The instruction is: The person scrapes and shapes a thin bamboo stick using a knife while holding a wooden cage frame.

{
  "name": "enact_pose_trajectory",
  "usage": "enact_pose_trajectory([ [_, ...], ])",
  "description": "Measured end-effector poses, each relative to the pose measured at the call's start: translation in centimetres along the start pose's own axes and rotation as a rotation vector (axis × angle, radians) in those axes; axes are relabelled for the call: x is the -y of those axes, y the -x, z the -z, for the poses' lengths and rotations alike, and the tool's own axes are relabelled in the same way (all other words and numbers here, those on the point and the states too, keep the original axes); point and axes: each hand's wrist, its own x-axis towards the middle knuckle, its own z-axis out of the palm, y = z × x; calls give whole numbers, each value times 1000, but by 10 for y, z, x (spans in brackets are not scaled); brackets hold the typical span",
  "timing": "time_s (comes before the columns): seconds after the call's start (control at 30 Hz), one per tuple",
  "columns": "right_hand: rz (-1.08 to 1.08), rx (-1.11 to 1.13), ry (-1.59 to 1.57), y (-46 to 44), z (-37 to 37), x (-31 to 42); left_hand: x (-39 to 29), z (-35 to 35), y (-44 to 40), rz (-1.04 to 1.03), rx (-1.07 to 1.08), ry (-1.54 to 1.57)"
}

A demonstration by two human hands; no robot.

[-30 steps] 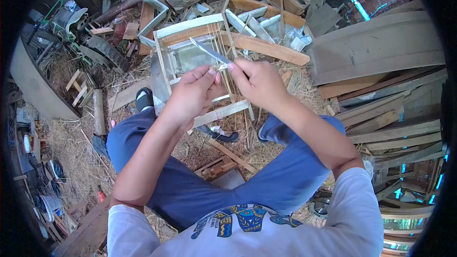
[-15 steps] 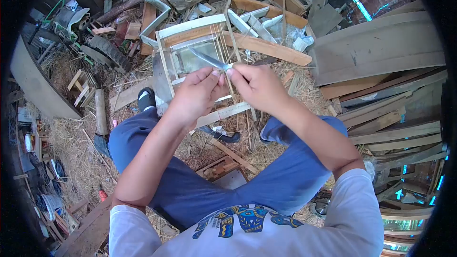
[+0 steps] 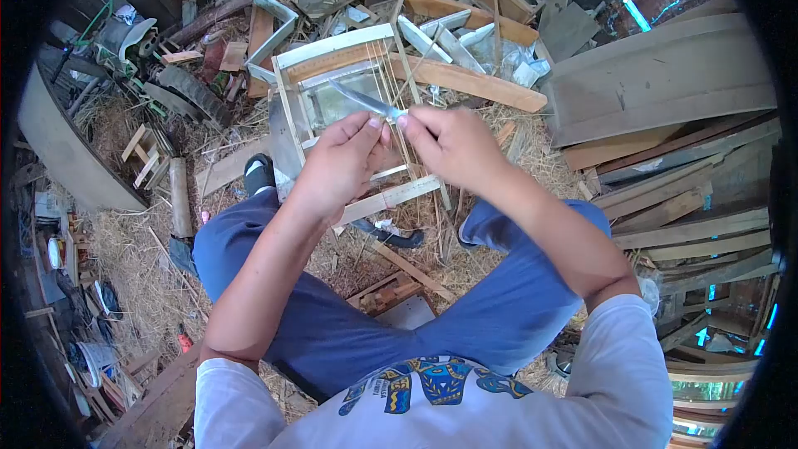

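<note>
Pointing its tip away from the body and toward the upper left, a long knife with a slim silver blade (image 3: 366, 101) is lying in the grip of the right hand (image 3: 457, 148), whose fingers are wrapping and hiding most of the handle. The knife's base is meeting the fingertips of the left hand (image 3: 337, 162), which is pinching narrowly, thumb against fingers; whatever may be sitting between them is too small to make out. Judging by this close pairing, the hands are working in a fine cutting or scraping step. Such a stroke is calling for a steady left pinch, fingertips clear of the edge, and a short, controlled right-hand push. Beyond the hands, a rectangular frame of white and bare wood (image 3: 332, 46) is standing between the feet, with thin, pale strips (image 3: 378, 66) running along its right side. Farther out, a long orange-brown board (image 3: 478, 83) is resting beside the frame, and dry straw (image 3: 125, 258) is covering the ground.
</note>
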Motion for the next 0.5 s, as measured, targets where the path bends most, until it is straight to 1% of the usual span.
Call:
enact_pose_trajectory([
  [0.03, -7, -2, -2, -4, 5, -3, 1, 0, 1, -16, 0, -2],
  [0.07, -65, -27, 14, -10, 11, -6, 3, 0, 0, -13, 2, -2],
  [0.1, -119, -52, 30, -17, 17, -11, 3, 0, -2, -60, 2, -60],
  [0.13, -81, -88, 31, -20, 19, -20, 4, 1, -4, -109, 3, -120],
  [0.17, -81, -90, 32, -20, 18, -22, 7, 1, -6, -110, 4, -121],
  [0.23, -99, -156, 32, -17, 19, -23, 17, 1, -9, -256, -27, -220],
  [0.27, -101, -156, 35, -12, 15, -19, 20, 0, -9, -256, -24, -217],
  [0.33, -23, -90, 62, -3, 6, -10, 20, -1, -11, -309, -59, -212],
  [0.37, -19, -95, 60, -7, 10, -8, 17, 0, -12, -314, -60, -217],
  [0.43, -158, -40, 25, -13, 18, -8, 19, 2, -9, -295, -98, -368],
  [0.5, -164, -66, 28, -12, 16, -11, 24, 3, -10, -304, -93, -346],
])
